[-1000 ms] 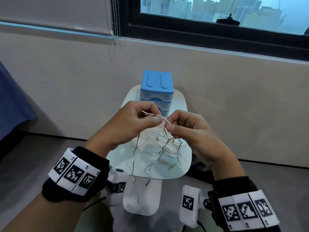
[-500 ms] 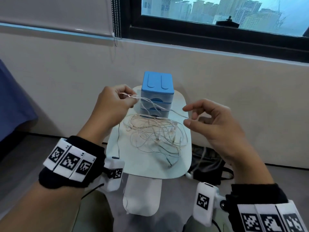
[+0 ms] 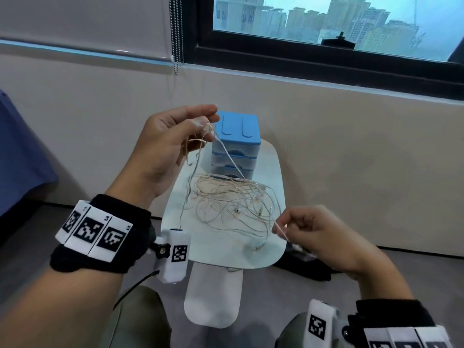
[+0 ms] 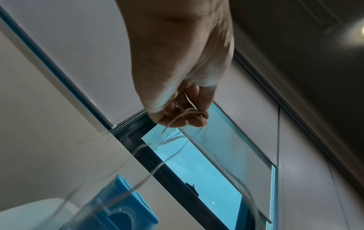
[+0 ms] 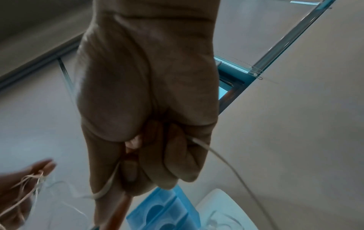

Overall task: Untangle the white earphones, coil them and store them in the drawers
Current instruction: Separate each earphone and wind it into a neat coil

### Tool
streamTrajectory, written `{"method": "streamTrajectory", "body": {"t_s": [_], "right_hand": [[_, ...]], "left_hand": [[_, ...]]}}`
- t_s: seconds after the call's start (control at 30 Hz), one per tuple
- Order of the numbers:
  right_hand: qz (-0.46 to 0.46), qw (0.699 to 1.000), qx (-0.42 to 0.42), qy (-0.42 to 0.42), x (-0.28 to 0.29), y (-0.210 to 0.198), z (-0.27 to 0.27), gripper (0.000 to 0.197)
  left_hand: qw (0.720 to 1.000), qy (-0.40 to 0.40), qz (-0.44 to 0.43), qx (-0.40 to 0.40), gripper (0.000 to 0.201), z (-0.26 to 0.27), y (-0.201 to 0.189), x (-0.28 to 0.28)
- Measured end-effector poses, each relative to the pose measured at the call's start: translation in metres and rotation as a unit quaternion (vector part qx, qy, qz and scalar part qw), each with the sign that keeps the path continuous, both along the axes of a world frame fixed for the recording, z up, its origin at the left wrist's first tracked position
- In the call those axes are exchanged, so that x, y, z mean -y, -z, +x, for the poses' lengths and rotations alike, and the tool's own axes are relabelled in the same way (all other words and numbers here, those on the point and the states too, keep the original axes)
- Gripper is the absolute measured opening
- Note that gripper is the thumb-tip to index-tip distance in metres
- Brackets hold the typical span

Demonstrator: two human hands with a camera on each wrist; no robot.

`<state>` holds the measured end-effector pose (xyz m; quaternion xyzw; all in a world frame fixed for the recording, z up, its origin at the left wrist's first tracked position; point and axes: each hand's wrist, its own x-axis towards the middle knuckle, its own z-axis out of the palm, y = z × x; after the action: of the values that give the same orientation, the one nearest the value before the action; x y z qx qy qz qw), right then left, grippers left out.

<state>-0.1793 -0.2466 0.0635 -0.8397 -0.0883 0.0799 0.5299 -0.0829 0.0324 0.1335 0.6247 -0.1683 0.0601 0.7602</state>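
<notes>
A high-rise room, likely an office or flat: a dark-framed window (image 3: 326, 46) overlooks city tower blocks, with a roller blind (image 3: 82, 23), bead chain (image 3: 175, 33) and plain beige wall (image 3: 351, 146).

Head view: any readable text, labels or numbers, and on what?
"L4": on the middle marker tile of the left wristband.
"L5": on the tile next to it, nearer the left hand.
The third tile's small label is too blurred to read.
The square coded patterns on the right wristband and both wrist cameras hold no readable characters.
Blue drawer unit, earphones, table: no text visible.
</notes>
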Motion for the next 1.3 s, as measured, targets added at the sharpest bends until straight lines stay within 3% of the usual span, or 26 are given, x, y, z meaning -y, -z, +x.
{"method": "streamTrajectory", "body": {"t_s": [0.1,0.23,0.3,0.4,0.5,0.6,0.8,1.07,1.3], "right_hand": [[-0.082,0.997,-0.014,-0.011,-0.001,0.013,-0.002,0.004],[-0.145,0.987,-0.057,-0.034,-0.015,0.015,-0.007,0.009],[-0.135,0.991,-0.008,0.007,-0.022,0.007,-0.003,0.012],[-0.014,0.993,0.095,0.072,-0.037,-0.019,0.003,0.023],[0.035,0.986,0.149,0.059,-0.053,-0.05,0.003,0.04],[-0.001,0.985,0.169,0.032,-0.068,-0.062,0.006,0.014],[0.08,0.987,0.133,0.039,-0.067,-0.048,-0.005,0.028],[0.063,0.995,0.075,0.015,-0.055,-0.035,-0.009,0.015],[0.057,0.998,-0.012,0.007,-0.049,-0.002,-0.002,0.012]], "left_hand": [[0.998,-0.038,0.047,0.028,0.022,-0.004,0.002,0.005],[0.996,-0.019,0.078,0.048,0.024,-0.016,0.0,0.015],[0.994,0.005,0.094,0.062,0.025,-0.024,-0.003,0.02],[0.988,0.041,0.122,0.086,0.026,-0.036,-0.007,0.026],[0.98,0.05,0.149,0.119,0.027,-0.045,-0.015,0.033],[0.972,0.046,0.172,0.155,0.026,-0.049,-0.028,0.036],[0.974,-0.025,0.124,0.186,0.018,-0.046,-0.048,0.015],[0.974,-0.1,0.082,0.186,0.016,-0.042,-0.055,-0.002],[0.984,-0.079,-0.002,0.162,0.016,-0.041,-0.073,-0.018]]}}
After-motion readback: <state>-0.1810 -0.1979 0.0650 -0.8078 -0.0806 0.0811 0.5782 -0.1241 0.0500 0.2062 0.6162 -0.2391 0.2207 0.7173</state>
